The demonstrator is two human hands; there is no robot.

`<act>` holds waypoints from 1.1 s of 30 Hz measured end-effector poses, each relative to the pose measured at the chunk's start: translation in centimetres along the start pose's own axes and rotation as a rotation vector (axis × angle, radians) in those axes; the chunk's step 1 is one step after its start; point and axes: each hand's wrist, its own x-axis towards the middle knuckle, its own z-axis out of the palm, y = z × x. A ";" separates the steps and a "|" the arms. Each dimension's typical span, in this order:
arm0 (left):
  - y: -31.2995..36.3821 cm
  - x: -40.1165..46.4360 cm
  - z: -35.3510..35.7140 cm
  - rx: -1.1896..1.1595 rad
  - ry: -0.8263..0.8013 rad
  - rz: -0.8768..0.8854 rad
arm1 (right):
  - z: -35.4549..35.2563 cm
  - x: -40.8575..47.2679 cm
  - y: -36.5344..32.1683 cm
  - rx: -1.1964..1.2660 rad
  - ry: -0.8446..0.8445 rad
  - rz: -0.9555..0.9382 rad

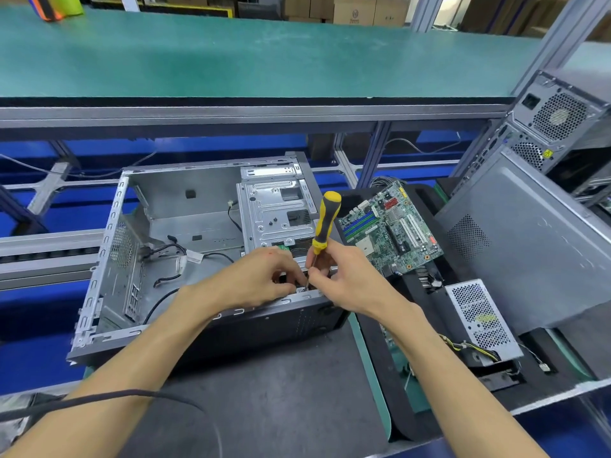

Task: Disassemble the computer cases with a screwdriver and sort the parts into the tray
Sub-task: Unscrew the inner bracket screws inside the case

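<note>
An open grey computer case (185,206) lies on its side on the black mat, its inside holding loose black cables and a metal drive cage (276,206). My right hand (334,276) grips the shaft end of a yellow-and-black screwdriver (325,223), which stands nearly upright with its tip at the case's near edge. My left hand (264,276) pinches a small part right beside the tip; the part itself is mostly hidden by my fingers. To the right, a black tray (439,285) holds a green motherboard (390,226) and a perforated power supply (479,319).
A grey side panel (535,246) leans at the right, with another computer tower (549,127) behind it. A green shelf (264,57) runs across above the bench. A black cable (139,396) crosses my left forearm. Blue conveyor frames lie behind the case.
</note>
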 end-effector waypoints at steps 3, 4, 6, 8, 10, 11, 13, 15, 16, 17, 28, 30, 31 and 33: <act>-0.1 -0.1 0.0 -0.060 0.019 0.009 | 0.0 0.0 0.2 0.002 0.021 -0.003; -0.1 -0.1 0.0 -0.083 0.028 0.013 | -0.1 0.1 0.2 0.001 0.029 -0.007; -0.1 0.0 0.0 -0.112 0.042 0.019 | -0.2 0.2 0.2 0.003 0.048 -0.014; 0.0 0.2 0.1 -0.132 0.052 0.017 | -0.3 0.3 0.1 0.007 0.059 -0.015; -0.1 0.3 0.1 -0.135 0.052 0.009 | -0.3 0.4 0.1 0.012 0.061 -0.016; -0.2 0.4 0.2 -0.117 0.046 0.013 | -0.3 0.5 0.0 0.014 0.061 -0.015; -0.4 0.7 0.3 -0.078 0.033 0.025 | -0.3 0.6 -0.1 0.020 0.053 -0.006; -0.6 0.9 0.5 -0.083 0.036 0.026 | -0.2 0.6 -0.1 0.030 0.045 0.000; -0.7 1.0 0.6 -0.090 0.044 0.022 | -0.1 0.7 -0.1 0.034 0.044 0.003; -0.8 1.0 0.7 -0.095 0.057 0.016 | -0.1 0.7 -0.2 0.038 0.043 0.007; -1.8 0.8 -1.4 -0.176 0.424 -0.183 | -0.7 1.4 -0.9 0.279 0.237 0.068; -2.5 1.1 -2.4 -0.203 0.514 -0.261 | -0.7 1.6 -0.7 0.282 0.258 0.096; -2.9 1.3 -2.9 -0.210 0.536 -0.287 | -0.6 1.7 -0.6 0.278 0.268 0.106; -3.5 1.8 -3.6 -0.219 0.557 -0.325 | -0.4 2.1 -0.4 0.283 0.289 0.123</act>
